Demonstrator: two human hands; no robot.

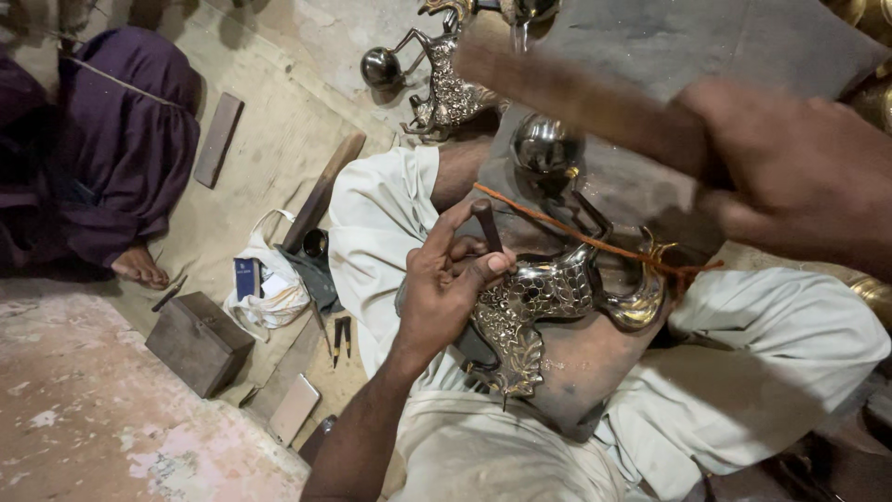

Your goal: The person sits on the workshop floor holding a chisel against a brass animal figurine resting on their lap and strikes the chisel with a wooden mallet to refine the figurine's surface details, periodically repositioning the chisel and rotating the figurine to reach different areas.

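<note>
Two hands are at work over my lap: my left hand (446, 279) pinches a short dark punch (486, 226) upright, fingers closed around it, its tip set on a metal bird figure (548, 297) that lies across my knees, near centre. My right hand (799, 177) is raised at the right, fist clamped on a wooden mallet handle (576, 88), blurred, its head out of view. I judge the chasing well along: the bird's body and tail already carry dense raised scrollwork, while its curved neck end to the right looks smooth and plain. An orange cord (595, 240) crosses the figure. The metal is shiny, silver with brassy edges. Far behind stands a second patterned figure (451, 93) beside a polished ball (381, 67), and another shiny ball (544, 144) sits nearer. My clothes are pale, creased cloth. On the dusty floor to the left lie a small wooden box (200, 342), a white bag (269, 288), small pliers (342, 336) and a flat phone-like slab (295, 407). Another person in purple sits far left, one bare foot (139, 267) showing.
</note>
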